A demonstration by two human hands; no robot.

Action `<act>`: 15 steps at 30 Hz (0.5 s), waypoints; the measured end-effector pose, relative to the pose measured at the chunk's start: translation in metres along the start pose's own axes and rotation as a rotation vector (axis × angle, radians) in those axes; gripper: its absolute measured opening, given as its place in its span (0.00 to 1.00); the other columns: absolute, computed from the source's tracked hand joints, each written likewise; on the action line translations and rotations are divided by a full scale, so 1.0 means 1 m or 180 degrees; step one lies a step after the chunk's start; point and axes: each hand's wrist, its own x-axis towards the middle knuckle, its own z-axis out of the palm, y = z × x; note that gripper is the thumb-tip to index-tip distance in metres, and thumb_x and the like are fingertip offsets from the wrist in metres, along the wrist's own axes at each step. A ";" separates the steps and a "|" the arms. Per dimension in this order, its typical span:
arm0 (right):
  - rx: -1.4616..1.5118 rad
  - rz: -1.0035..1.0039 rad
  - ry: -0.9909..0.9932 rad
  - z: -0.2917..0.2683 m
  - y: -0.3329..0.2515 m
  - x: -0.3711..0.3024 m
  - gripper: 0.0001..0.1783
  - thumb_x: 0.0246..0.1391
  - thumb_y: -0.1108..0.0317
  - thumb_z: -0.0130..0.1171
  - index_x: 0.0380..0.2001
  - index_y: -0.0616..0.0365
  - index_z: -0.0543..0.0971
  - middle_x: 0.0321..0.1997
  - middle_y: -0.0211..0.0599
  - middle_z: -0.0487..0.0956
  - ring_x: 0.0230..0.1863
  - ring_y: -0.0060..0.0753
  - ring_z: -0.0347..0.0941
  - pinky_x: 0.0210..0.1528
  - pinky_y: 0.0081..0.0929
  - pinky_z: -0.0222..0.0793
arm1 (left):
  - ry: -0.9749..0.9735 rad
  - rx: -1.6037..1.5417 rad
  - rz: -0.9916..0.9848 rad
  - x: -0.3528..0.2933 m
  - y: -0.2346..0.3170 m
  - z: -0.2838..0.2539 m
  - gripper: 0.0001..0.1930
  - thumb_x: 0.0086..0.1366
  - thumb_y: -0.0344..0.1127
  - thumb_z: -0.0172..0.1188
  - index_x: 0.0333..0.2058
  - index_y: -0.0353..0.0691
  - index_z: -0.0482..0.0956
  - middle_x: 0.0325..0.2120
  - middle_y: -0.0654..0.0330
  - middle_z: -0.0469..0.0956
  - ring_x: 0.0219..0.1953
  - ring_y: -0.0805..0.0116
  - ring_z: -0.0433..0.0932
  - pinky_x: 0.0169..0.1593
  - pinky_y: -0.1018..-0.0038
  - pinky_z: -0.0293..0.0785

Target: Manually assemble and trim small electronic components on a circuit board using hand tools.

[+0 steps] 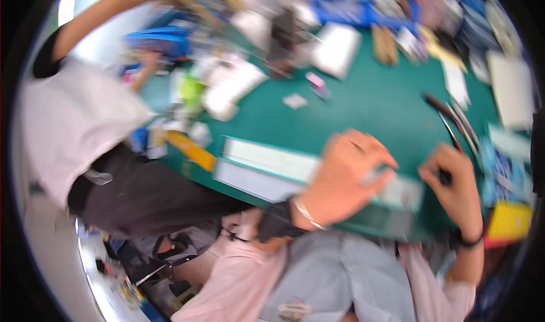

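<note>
Motion blurs the view. My left hand (352, 177) hovers over the near edge of a green work table (374, 106). Its fingers bend forward, with a gap between them and the thumb, and I see nothing held. Under it runs a long white strip (267, 158) with a teal border, partly hidden by the hand. To the right, my right hand (456, 188) is curled, thumb and fingers drawn together. A small dark spot shows inside the curl; what it is, I cannot make out. The two hands are apart.
Slim tools (454, 120) lie beyond my right hand. Blue packets (502, 166) and a yellow box (510, 221) sit at the right edge. A pink-and-purple item (318, 85) lies mid-table. Clutter lines the far side. Another person (85, 106) stands at the left, reaching over the table.
</note>
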 end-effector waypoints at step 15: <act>0.0413 -0.0113 0.0642 0.008 -0.030 0.027 0.12 0.39 0.85 0.67 0.31 0.64 0.81 0.30 0.36 0.74 0.27 0.30 0.67 0.27 0.26 0.58 | 0.0479 -0.0272 0.0644 0.050 0.004 0.010 0.12 0.53 0.33 0.73 0.36 0.42 0.81 0.35 0.61 0.81 0.42 0.58 0.79 0.47 0.63 0.74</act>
